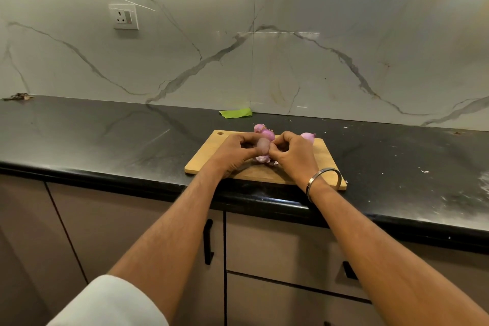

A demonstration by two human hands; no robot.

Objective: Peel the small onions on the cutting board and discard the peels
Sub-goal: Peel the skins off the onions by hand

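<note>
Pinching one small onion (263, 146) between them, the left hand (232, 153) and right hand (292, 152) curl their fingers round it above the middle of the cutting board (209, 155). More onions (264, 133) lie at the board's far edge, loose peels (262, 159) underneath the hands, near the worktop's (105, 135) front edge.

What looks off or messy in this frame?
White specks and smears dust the black counter at the right. A green scrap lies by the wall and brown debris sits at the far left. Loose peels lie on the cutting board under the hands.
</note>
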